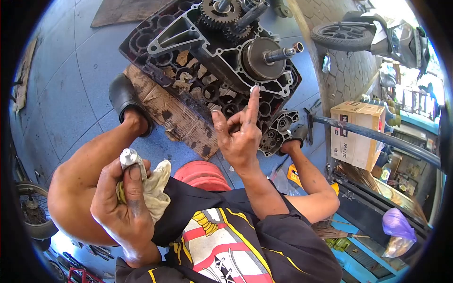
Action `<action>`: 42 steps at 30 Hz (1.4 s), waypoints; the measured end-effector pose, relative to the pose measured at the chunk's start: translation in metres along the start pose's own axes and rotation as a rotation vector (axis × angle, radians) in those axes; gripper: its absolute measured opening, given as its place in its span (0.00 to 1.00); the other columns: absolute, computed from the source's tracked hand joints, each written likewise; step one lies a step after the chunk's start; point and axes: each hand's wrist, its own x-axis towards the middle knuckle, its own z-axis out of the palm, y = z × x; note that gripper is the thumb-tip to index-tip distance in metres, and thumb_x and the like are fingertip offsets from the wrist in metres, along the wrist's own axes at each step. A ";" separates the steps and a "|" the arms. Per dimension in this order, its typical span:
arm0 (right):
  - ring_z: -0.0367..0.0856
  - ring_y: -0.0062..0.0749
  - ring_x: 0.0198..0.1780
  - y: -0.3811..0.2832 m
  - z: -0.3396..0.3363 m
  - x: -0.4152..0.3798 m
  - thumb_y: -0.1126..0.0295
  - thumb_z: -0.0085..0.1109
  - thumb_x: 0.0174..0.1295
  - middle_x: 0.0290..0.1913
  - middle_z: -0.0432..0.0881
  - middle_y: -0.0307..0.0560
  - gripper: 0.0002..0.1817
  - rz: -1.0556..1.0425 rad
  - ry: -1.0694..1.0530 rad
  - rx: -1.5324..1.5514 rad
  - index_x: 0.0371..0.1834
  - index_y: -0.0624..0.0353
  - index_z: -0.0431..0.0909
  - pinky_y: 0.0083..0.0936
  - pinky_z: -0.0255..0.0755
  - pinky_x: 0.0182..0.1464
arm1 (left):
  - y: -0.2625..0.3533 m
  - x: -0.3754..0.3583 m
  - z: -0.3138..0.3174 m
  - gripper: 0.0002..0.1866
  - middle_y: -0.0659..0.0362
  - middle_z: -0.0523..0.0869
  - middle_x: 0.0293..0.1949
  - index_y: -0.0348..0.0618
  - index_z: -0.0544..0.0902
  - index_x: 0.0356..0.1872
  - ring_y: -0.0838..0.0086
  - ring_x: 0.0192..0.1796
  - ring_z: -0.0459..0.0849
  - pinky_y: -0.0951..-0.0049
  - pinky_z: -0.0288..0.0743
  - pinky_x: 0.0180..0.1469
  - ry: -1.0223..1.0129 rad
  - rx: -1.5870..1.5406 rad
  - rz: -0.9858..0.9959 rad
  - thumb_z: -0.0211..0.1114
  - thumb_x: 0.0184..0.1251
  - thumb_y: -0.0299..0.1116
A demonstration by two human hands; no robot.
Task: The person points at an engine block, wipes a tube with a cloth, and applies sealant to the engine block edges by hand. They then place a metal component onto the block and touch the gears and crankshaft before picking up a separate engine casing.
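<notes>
Now, above blue tiles [68, 101], the left hand [127, 214] grips tube [129, 158] and rag [158, 191], the right hand [242, 139] half-open.

- One engine case [214, 59], with at least two gears [218, 15] at its far end.
- One crate [146, 59] under the engine case.
- Two hands nearer the person than the engine case: one left hand [125, 203], one right hand [240, 139].
- One tube [128, 158] and one cloth [158, 191], nearer the person and left of it.
- Two shoes [128, 96], one to its left, one to its right.
- One stool [200, 175], nearer the person.
- One box [356, 134] and one motorbike [377, 40], to its right.
</notes>
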 end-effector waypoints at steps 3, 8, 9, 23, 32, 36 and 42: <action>0.74 0.23 0.16 -0.002 0.008 0.003 0.58 0.72 0.66 0.18 0.75 0.38 0.57 -0.005 -0.015 -0.028 0.82 0.75 0.39 0.21 0.67 0.21 | 0.003 0.002 -0.001 0.08 0.52 0.89 0.37 0.28 0.83 0.49 0.74 0.39 0.87 0.75 0.83 0.45 0.008 0.028 -0.005 0.63 0.76 0.23; 0.76 0.27 0.16 -0.004 0.019 0.008 0.52 0.68 0.68 0.17 0.75 0.39 0.60 -0.040 -0.030 -0.210 0.81 0.78 0.32 0.23 0.69 0.20 | 0.007 0.002 -0.006 0.06 0.52 0.90 0.35 0.30 0.84 0.44 0.71 0.38 0.89 0.72 0.83 0.44 -0.034 0.066 -0.037 0.65 0.74 0.24; 0.78 0.29 0.16 -0.001 0.023 0.009 0.50 0.67 0.68 0.17 0.76 0.39 0.61 -0.057 -0.025 -0.280 0.80 0.81 0.31 0.25 0.70 0.19 | 0.005 0.003 -0.005 0.05 0.51 0.90 0.35 0.30 0.84 0.44 0.71 0.38 0.89 0.71 0.83 0.44 -0.015 0.061 0.000 0.65 0.74 0.23; 0.84 0.51 0.18 -0.025 0.060 0.027 0.39 0.57 0.70 0.16 0.80 0.55 0.63 -0.049 -0.014 -0.492 0.76 0.87 0.30 0.39 0.75 0.18 | 0.000 0.010 -0.014 0.05 0.51 0.90 0.35 0.29 0.84 0.42 0.70 0.38 0.89 0.70 0.84 0.44 -0.011 0.065 -0.005 0.65 0.73 0.22; 0.88 0.56 0.25 -0.047 0.068 0.041 0.38 0.56 0.69 0.37 0.87 0.72 0.63 -0.041 -0.062 -0.445 0.78 0.84 0.31 0.44 0.80 0.23 | -0.005 0.012 -0.020 0.06 0.52 0.90 0.35 0.28 0.84 0.44 0.73 0.37 0.88 0.73 0.83 0.42 -0.025 0.029 -0.003 0.65 0.73 0.23; 0.89 0.53 0.28 -0.038 0.070 0.042 0.37 0.55 0.70 0.39 0.87 0.72 0.63 0.053 -0.034 -0.486 0.78 0.85 0.31 0.42 0.81 0.23 | -0.007 0.009 -0.020 0.07 0.52 0.90 0.35 0.28 0.84 0.44 0.74 0.37 0.88 0.74 0.83 0.42 0.007 0.008 -0.016 0.65 0.74 0.24; 0.84 0.43 0.18 -0.043 0.072 0.036 0.35 0.53 0.70 0.21 0.83 0.53 0.62 -0.059 -0.013 -0.551 0.79 0.84 0.35 0.35 0.77 0.17 | -0.006 0.009 -0.020 0.07 0.51 0.90 0.36 0.28 0.84 0.45 0.74 0.37 0.88 0.73 0.84 0.42 -0.025 -0.016 0.002 0.65 0.74 0.24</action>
